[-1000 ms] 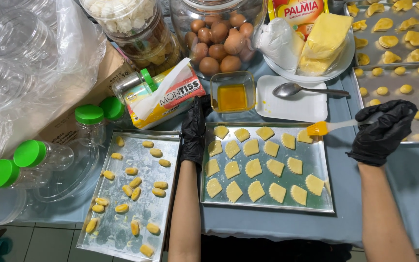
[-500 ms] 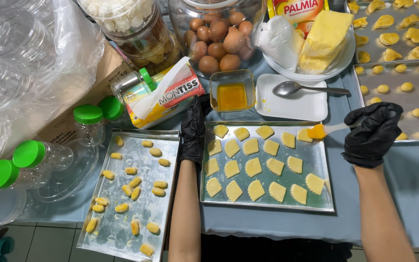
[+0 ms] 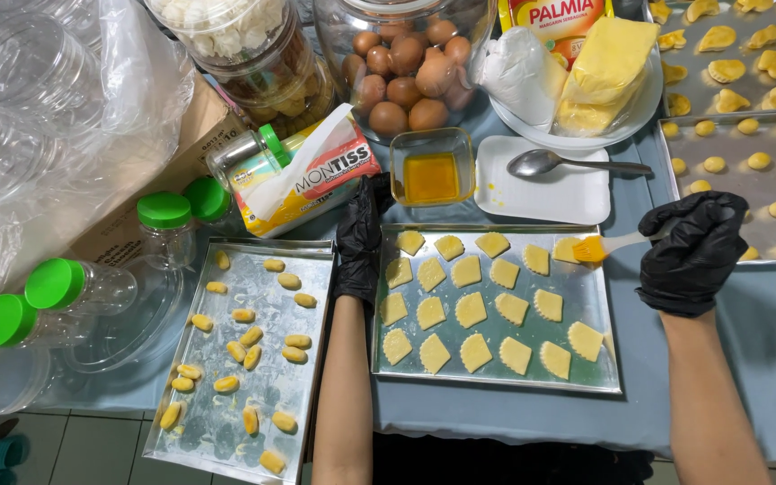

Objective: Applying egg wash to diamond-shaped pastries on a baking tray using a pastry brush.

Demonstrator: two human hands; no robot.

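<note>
My left hand [image 3: 358, 241], in a black glove, rests on the left rim of a metal baking tray [image 3: 496, 382] that holds several flat, shell-shaped pieces of pale yellow dough. A black glove also covers my right hand [image 3: 693, 251], which is closed on the handle of a small pastry brush [image 3: 605, 246]. The brush's orange bristles touch the dough piece at the tray's far right corner. Just beyond the tray stands a small square glass dish of egg wash [image 3: 431, 175].
A second tray [image 3: 226, 422] with small glazed dough pieces lies to the left. Further trays [image 3: 675, 180] of cookies sit at right. Behind are a spoon on a white square plate [image 3: 577, 193], butter on a round plate, a jar of eggs [image 3: 406, 72], a tissue pack and green-lidded jars [image 3: 56, 292].
My right hand has shifted slightly with the brush along the far right corner of the tray. My left hand has stayed on the tray's left rim.
</note>
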